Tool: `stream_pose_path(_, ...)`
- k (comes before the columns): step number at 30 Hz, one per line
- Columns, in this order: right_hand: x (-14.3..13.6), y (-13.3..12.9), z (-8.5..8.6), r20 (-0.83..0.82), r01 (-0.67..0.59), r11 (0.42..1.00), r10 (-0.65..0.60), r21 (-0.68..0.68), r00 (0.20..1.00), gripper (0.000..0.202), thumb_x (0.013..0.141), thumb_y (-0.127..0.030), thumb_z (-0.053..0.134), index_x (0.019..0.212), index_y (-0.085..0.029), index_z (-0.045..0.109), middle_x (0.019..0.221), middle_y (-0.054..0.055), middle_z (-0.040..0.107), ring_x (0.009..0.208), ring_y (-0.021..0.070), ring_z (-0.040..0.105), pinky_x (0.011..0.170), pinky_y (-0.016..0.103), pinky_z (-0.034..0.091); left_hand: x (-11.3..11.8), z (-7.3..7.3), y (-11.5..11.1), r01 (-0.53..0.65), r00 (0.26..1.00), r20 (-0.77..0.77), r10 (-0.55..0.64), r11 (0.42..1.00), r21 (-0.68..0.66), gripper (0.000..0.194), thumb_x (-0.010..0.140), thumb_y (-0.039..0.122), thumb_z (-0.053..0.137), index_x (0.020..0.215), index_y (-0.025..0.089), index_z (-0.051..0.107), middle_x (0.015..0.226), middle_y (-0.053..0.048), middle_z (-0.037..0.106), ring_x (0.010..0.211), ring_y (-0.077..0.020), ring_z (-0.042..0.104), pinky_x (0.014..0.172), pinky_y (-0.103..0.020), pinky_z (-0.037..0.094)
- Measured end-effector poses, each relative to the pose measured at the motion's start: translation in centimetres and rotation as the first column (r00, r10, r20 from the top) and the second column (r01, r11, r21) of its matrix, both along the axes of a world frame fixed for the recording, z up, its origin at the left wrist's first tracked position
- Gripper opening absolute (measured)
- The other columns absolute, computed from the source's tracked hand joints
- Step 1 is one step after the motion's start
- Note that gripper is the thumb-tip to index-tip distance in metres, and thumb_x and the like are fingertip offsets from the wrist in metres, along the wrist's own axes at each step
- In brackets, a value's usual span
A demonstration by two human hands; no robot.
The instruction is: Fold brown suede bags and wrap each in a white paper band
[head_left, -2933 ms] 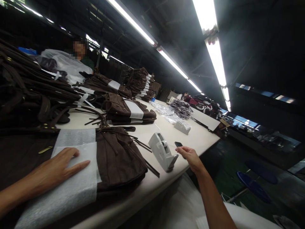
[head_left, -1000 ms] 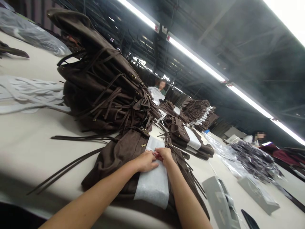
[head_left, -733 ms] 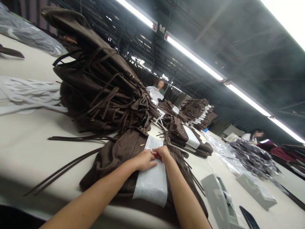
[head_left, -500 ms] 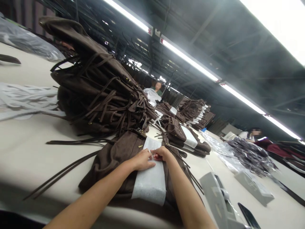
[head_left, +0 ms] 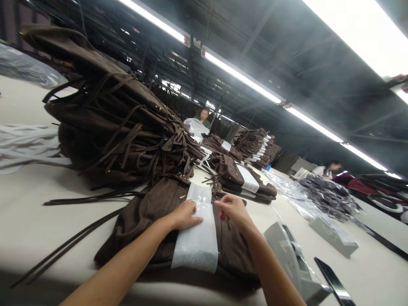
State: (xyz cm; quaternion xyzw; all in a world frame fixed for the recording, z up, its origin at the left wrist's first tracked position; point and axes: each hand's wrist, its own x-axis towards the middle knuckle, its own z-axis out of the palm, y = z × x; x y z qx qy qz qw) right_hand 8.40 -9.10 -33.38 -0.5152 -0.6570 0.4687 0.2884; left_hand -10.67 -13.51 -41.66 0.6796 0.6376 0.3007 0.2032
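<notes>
A dark brown bag (head_left: 146, 212) lies folded in front of me on the pale table (head_left: 28, 238), with a white wrap (head_left: 197, 248) around its middle. On the left edge of the wrap rests my left hand (head_left: 185, 216), thumb apart from the curled fingers, holding nothing. My right hand (head_left: 232, 209) is raised just right of the wrap, over the bag, its fingers pinched together; whatever is between them is too small to make out. Long thin brown straps (head_left: 79, 231) trail from the bag to the left.
Brown bags are piled high (head_left: 111, 127) at the left, beside white strips (head_left: 28, 142). Wrapped bags (head_left: 229, 172) lie behind. At the right are a grey tape dispenser (head_left: 283, 250), a phone (head_left: 333, 280) and plastic-covered items (head_left: 328, 195). Two people are farther back.
My right hand has moved right, away from my left hand and off the wrap. My left hand stays on the wrap. The whole view has shifted slightly.
</notes>
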Motion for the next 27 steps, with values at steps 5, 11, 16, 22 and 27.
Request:
stream_pose_path(5, 16.3, -0.2, 3.5, -0.154, 0.437, 0.748, -0.42, 0.5, 0.894, 0.053, 0.068, -0.057, 0.076, 0.098, -0.014, 0.064, 0.08, 0.009, 0.072, 0.065, 0.0191, 0.067, 0.064, 0.031, 0.054, 0.0, -0.2, 0.3, 0.045, 0.999, 0.003, -0.045, 0.999, 0.0, 0.03, 0.07, 0.048, 0.059, 0.078, 0.02, 0.053, 0.094, -0.009, 0.066, 0.089, -0.0248, 0.06, 0.078, -0.032, 0.045)
stream_pose_path(11, 31.2, -2.2, 2.4, 0.071, 0.686, 0.693, -0.713, 0.223, 0.697, 0.039, 0.072, -0.047, 0.075, 0.082, -0.01, 0.069, 0.077, 0.01, 0.07, 0.067, 0.0175, 0.064, 0.063, 0.028, 0.052, -0.4, -1.2, 2.3, 0.091, 0.996, -0.007, -0.091, 0.994, -0.054, 0.044, 0.068, 0.061, 0.048, 0.079, 0.019, 0.056, 0.088, -0.006, 0.067, 0.084, -0.0243, 0.057, 0.078, -0.031, 0.042)
stream_pose_path(16, 32.8, -3.6, -0.6, 0.124, 0.6, 0.795, -0.589, -0.093, 0.799, 0.044, 0.078, -0.051, 0.072, 0.074, -0.008, 0.071, 0.078, 0.012, 0.069, 0.065, 0.0142, 0.06, 0.064, 0.028, 0.053, -0.6, -1.5, 2.8, 0.12, 0.993, 0.015, -0.119, 0.987, -0.107, 0.053, 0.064, 0.071, 0.047, 0.08, 0.022, 0.061, 0.087, 0.0, 0.069, 0.089, -0.024, 0.057, 0.081, -0.029, 0.041)
stream_pose_path(22, 32.7, -2.6, -2.4, 0.022, 0.556, 0.815, -0.56, -0.164, 0.828, 0.038, 0.07, -0.047, 0.079, 0.073, -0.01, 0.071, 0.078, 0.008, 0.068, 0.066, 0.0111, 0.055, 0.06, 0.022, 0.044, -1.6, -3.7, 3.6, 0.148, 0.989, 0.019, -0.147, 0.989, -0.031, 0.053, 0.073, 0.076, 0.047, 0.082, 0.026, 0.063, 0.085, 0.006, 0.069, 0.091, -0.0232, 0.057, 0.086, -0.03, 0.04)
stream_pose_path(27, 32.2, -3.0, -1.6, -0.155, 0.546, 0.836, -0.548, -0.061, 0.822, 0.043, 0.05, -0.046, 0.09, 0.063, -0.013, 0.066, 0.065, 0.001, 0.061, 0.062, 0.0105, 0.051, 0.065, 0.024, 0.044, -2.0, -4.6, 3.9, 0.154, 0.988, 0.033, -0.153, 0.988, -0.011, 0.053, 0.076, 0.076, 0.049, 0.084, 0.026, 0.064, 0.085, 0.008, 0.069, 0.093, -0.0227, 0.058, 0.088, -0.03, 0.039)
